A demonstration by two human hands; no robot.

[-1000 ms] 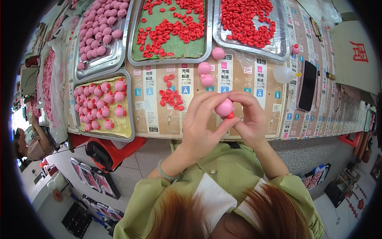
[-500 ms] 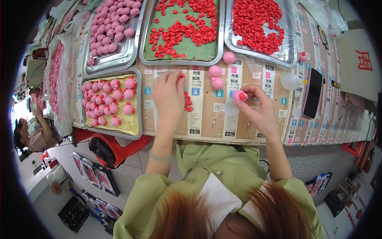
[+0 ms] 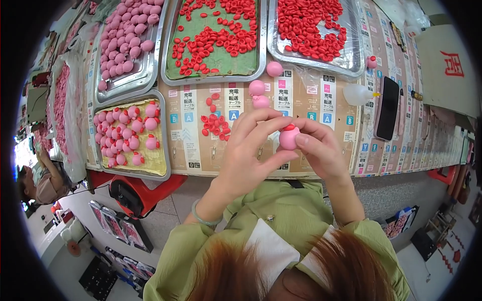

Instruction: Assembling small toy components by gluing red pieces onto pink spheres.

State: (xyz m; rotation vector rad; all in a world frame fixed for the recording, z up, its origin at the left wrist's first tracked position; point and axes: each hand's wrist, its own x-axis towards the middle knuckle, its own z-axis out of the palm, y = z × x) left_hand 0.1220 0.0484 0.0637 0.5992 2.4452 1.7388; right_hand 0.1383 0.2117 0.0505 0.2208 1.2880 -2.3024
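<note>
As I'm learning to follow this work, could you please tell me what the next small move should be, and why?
Probably a gentle press on the red piece with the left hand: it sits on the pink ball, which the right hand holds, and the left hand's fingers are close by it.

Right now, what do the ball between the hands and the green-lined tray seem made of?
Pink ball: satin finish, perhaps clay or soft plastic, judging by its smooth, even surface; the look leaves it open. Green-lined tray: probably polished metal, from its shiny silvery rim.
</note>
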